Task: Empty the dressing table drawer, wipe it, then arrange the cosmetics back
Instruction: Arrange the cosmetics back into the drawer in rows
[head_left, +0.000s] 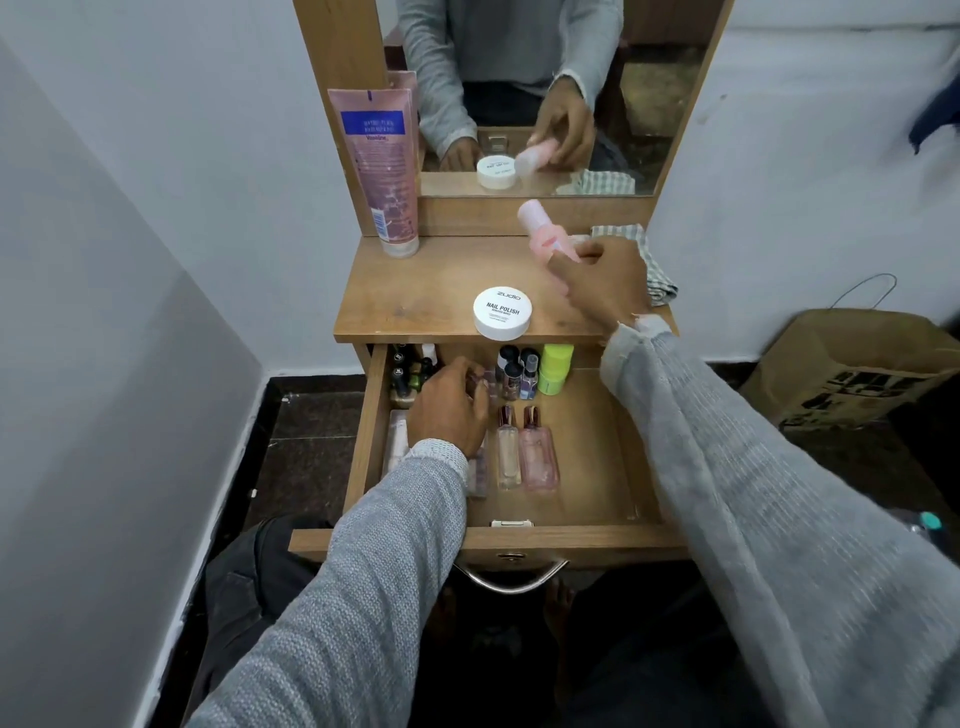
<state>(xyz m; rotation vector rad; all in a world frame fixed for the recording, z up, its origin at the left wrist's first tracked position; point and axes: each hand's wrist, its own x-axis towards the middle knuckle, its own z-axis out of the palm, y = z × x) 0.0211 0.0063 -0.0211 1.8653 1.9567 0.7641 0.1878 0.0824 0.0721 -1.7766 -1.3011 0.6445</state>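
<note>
Two hands are at work as I look down from the head view. My right hand (605, 283) grips a pink bottle (545, 228), tilted and blurred, above the far right part of the bench (415, 291), just beside a striped cloth (652, 270) at the bench's right edge. My left hand (449, 405) reaches into the open drawer (587, 467); its fingers curl round a small item near the drawer's far left, though I cannot tell which. Two slim bottles (522, 449) lie side by side in the drawer's middle, just beside that hand. Small dark bottles (517, 371) and a lime-green container (555, 368) stand along the drawer's far edge. A white nail polish remover tub (502, 313) sits at the bench's near edge, and a pink tube (382, 166) stands upright at its far left corner.
</note>
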